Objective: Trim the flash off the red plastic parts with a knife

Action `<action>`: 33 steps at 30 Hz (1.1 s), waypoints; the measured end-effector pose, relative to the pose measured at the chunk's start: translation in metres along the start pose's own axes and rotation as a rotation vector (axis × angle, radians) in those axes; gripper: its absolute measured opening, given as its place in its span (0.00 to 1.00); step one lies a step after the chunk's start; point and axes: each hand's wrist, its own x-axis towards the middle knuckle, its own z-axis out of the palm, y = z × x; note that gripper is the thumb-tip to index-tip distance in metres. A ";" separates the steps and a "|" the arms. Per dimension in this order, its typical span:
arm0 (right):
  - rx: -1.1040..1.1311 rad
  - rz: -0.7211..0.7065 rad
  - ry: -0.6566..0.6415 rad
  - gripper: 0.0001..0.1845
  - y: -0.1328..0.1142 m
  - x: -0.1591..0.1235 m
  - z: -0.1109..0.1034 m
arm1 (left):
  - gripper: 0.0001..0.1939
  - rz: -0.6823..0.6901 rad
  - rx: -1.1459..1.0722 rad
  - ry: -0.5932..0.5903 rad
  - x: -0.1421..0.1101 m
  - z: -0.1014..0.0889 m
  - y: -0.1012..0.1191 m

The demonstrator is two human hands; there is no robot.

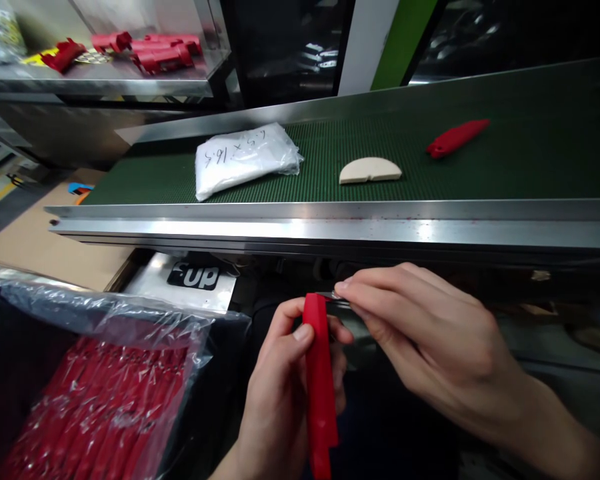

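My left hand (pixel 285 373) is wrapped round a long red plastic part (pixel 319 373), held upright with its top end above my thumb. My right hand (pixel 425 333) pinches a small, thin metal tool (pixel 331 296) between thumb and fingertips. The tool's tip meets the upper right edge of the red part; its exact kind is too small to make out. Both hands are in front of the conveyor, below its metal rail. The far side of the red part and some left fingers are hidden.
On the green conveyor belt (pixel 315 143) lie a white plastic packet (pixel 245 160), a beige half-round piece (pixel 370 171) and another red part (pixel 457 138). A plastic-lined bin (pixel 220 333) with many red parts (pixel 105 407) stands left. More red pieces (pixel 163 55) sit on a metal shelf (pixel 95 79).
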 end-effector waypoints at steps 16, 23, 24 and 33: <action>-0.031 -0.047 0.004 0.17 -0.001 -0.004 0.001 | 0.07 -0.035 0.013 0.050 0.001 0.000 0.001; -0.039 -0.084 -0.053 0.20 -0.011 -0.020 0.004 | 0.06 -0.015 0.000 0.089 0.007 -0.002 0.006; -0.041 -0.087 -0.060 0.20 -0.013 -0.022 0.004 | 0.06 0.005 0.006 0.080 0.008 -0.001 0.007; -0.076 -0.090 -0.102 0.18 -0.031 -0.036 0.006 | 0.06 0.056 0.016 -0.006 0.016 -0.001 0.011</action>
